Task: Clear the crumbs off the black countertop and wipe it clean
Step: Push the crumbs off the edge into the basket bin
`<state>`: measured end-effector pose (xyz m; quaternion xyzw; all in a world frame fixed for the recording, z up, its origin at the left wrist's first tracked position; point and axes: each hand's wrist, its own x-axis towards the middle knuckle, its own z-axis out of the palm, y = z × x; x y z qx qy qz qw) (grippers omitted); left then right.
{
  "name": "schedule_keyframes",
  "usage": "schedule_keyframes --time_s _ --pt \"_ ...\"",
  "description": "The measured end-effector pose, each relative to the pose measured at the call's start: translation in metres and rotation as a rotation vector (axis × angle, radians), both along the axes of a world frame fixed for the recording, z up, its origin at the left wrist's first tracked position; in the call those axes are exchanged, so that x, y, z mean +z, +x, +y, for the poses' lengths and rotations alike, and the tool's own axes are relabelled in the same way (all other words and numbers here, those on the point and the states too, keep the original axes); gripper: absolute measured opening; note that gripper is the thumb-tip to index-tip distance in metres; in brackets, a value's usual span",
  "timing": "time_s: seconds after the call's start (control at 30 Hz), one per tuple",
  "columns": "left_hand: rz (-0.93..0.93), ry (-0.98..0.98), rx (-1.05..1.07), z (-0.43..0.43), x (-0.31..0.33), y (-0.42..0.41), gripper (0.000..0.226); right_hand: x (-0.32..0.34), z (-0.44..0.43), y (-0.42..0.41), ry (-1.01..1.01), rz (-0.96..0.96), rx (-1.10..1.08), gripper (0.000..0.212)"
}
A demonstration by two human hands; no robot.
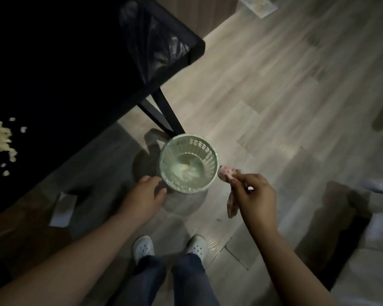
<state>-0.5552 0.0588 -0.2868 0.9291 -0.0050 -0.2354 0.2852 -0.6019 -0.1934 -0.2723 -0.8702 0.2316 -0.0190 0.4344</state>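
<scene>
Pale crumbs (pixel 0 140) lie scattered at the far-left edge of the black countertop (pixel 64 74), well apart from both hands. Left hand (pixel 145 193): fingers loosely extended and slightly spread, holding nothing, just beside the near-left rim of a pale green slatted wastebasket (pixel 199 145) that stands on the wood floor (pixel 274 96) by the table leg; contact with the rim cannot be confirmed. Right hand (pixel 255 195): thumb and fingers pinch a spotted pink cloth (pixel 227 172), its upper end just beside the basket's right rim and the rest hanging below the hand.
</scene>
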Motion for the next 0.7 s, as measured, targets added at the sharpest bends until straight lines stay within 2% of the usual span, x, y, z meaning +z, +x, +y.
schedule_keyframes --time_s 0.3,0.6,0.7 --pt "0.046 0.188 -0.009 -0.006 -0.134 0.018 0.041 -0.109 -0.016 0.025 -0.043 -0.063 0.008 0.012" --pt "0.098 0.154 0.163 -0.017 -0.242 0.036 0.042 -0.197 -0.009 0.054 -0.031 -0.188 -0.004 0.012" --pt "0.104 0.134 0.235 -0.023 -0.271 0.041 0.053 -0.222 -0.003 0.059 0.001 -0.209 -0.018 0.011"
